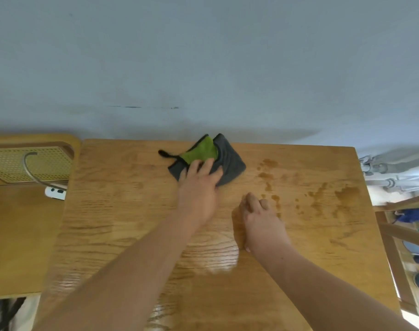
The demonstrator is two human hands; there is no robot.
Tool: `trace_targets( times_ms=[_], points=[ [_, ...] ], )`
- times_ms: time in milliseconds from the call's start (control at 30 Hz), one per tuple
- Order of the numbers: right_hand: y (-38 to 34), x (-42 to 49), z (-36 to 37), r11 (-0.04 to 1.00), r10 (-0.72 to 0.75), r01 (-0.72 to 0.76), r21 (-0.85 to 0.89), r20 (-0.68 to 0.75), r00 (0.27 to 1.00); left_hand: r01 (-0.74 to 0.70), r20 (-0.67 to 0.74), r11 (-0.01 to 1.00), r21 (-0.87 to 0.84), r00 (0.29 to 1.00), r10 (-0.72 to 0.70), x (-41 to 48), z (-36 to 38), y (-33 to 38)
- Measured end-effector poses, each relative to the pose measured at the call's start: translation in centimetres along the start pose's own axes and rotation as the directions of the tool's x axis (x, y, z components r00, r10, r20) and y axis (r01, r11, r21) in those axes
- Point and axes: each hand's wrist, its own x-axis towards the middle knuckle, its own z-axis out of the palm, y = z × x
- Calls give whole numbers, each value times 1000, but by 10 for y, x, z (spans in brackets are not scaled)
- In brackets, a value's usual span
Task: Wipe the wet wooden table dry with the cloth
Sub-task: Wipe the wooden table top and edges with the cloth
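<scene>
A grey cloth (230, 161) with a green folded-over side lies near the far edge of the wooden table (122, 211). My left hand (199, 187) presses flat on the cloth's near part, fingers spread over it. My right hand (261, 218) rests on the bare wood to the right of the left hand, fingers curled, holding nothing. Dark wet patches (344, 194) and droplets spread over the table's right half.
A wooden chair (17, 211) with a cane back stands at the table's left, with a white device (55, 192) on its seat. A wooden rack (406, 235) with items stands at the right. A pale wall runs behind the table's far edge.
</scene>
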Motion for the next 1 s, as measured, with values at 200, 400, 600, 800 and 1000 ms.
trace_targets(
  times_ms=[200,400,600,800,1000],
  points=[
    [2,0,1,1000,0,0,7,7,1000,-588,175,770,248,809,561,5,-12,-31],
    [4,1,5,999,-16,17,33,-19,1000,128,1,991,-35,992,-128,20,-8,-8],
    [4,-3,12,997,-18,21,70,-40,999,-409,-54,907,102,908,415,-41,19,-3],
    [10,-10,20,982,-62,80,171,-112,992,34,-32,999,-9,999,-34,-22,5,2],
    [57,-55,39,944,30,25,328,-161,986,-155,-25,985,74,987,157,-65,32,57]
  ],
)
